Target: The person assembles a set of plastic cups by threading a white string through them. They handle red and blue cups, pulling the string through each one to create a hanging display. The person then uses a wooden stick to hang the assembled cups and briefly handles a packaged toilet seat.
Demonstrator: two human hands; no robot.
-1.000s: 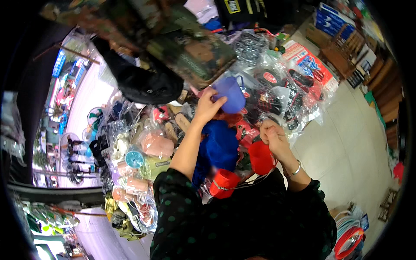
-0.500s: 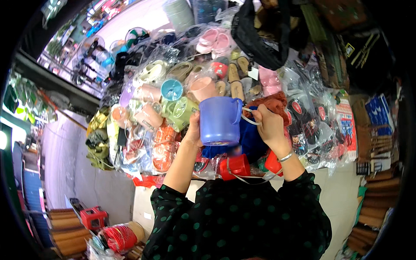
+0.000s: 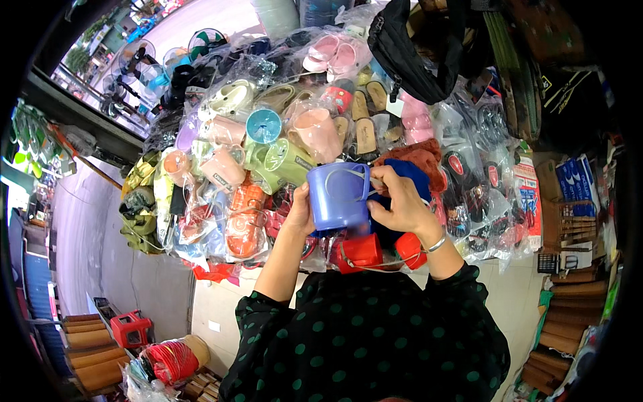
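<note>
A translucent blue-violet plastic mug [image 3: 338, 213] is held up before me, its opening tilted slightly my way. My left hand [image 3: 303, 211] grips it by the left side. Beside its handle, my right hand [image 3: 400, 209] pinches a pale flat string [image 3: 328, 182], which loops across the upper part of the mug. Lower down, the same kind of string runs by a red mug [image 3: 362, 252] and a second red piece [image 3: 410, 249] under my right wrist. Dark blue cloth [image 3: 407, 173] and brown fuzzy cloth [image 3: 423, 158] lie behind my right hand.
Bagged goods cover the table: green mugs [image 3: 284, 159], pink mugs [image 3: 315, 134], a turquoise cup [image 3: 264, 125], orange sandals [image 3: 246, 221] and pink clogs [image 3: 333, 55]. A black bag [image 3: 418, 57] hangs at the upper right. A red stool [image 3: 130, 328] stands on the floor at left.
My right hand has moved in against the mug's handle, and the string now crosses the mug instead of looping out beside it. The mug has dropped slightly and tipped toward me.
</note>
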